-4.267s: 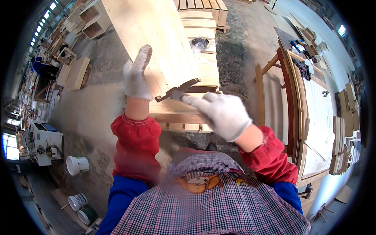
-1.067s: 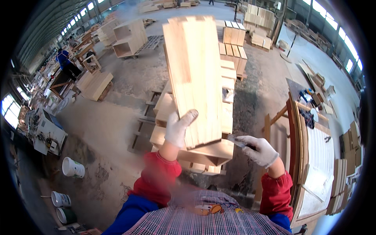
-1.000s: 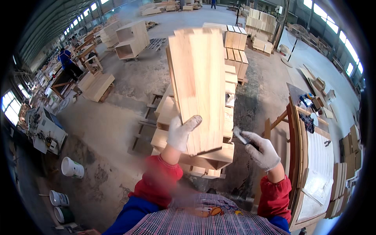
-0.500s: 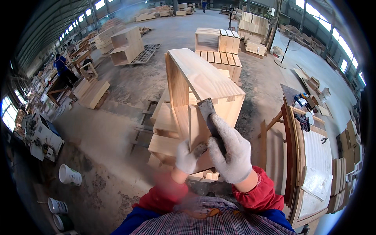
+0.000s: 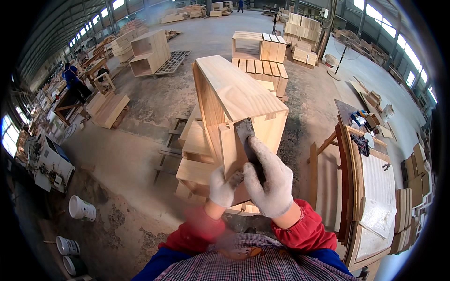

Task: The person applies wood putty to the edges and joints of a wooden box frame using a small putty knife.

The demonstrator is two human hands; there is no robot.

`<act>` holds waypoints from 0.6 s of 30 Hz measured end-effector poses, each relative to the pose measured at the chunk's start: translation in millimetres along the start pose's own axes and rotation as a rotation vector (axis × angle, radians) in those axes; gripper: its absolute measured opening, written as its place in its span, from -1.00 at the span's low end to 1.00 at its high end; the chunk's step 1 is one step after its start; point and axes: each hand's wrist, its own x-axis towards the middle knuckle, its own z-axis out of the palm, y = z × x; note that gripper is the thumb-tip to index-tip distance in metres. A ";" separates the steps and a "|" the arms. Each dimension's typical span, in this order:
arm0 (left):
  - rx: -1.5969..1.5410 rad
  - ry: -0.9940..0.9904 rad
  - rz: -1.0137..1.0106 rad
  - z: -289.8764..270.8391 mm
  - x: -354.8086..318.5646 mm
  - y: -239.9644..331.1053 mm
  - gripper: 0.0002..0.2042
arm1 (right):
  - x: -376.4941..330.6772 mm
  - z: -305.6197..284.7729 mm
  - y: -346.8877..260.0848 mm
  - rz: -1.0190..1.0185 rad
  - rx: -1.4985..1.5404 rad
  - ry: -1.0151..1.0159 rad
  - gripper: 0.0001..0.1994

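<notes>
A pale wooden box [image 5: 243,96], open on its left side, stands tilted before me on top of other wooden boxes [image 5: 197,172]. My right hand [image 5: 272,182], in a white glove with grimy fingertips, is closed round the dark handle of a putty knife [image 5: 244,131]. The knife's stained, flat blade lies against the near upper corner of the box. Lower down, my left hand [image 5: 223,188], also gloved, grips the box's near panel, its dark-smudged thumb on the face. Its other fingers are mostly hidden.
To the right is a workbench [image 5: 377,187] with a white covering and small tools. More slatted wooden boxes [image 5: 260,70] stand beyond. White buckets [image 5: 82,208] sit on the floor at left. A person in blue [image 5: 71,79] works at the far left.
The box, both hands and the putty knife have shifted slightly left in the picture. The blade stays at the near corner, and both grips look the same.
</notes>
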 end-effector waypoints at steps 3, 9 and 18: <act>0.019 0.008 0.006 0.6 -0.5 0.8 -0.70 | -0.1 1.5 2.1 -0.005 -0.023 -0.019 -0.59; 0.059 0.024 0.008 -6.0 -1.7 -7.1 -0.71 | -2.9 4.5 -1.8 -0.033 -0.033 -0.011 -0.59; 0.062 0.060 0.045 3.9 -3.4 7.4 -0.74 | 1.6 8.8 0.5 -0.120 -0.014 0.011 -0.58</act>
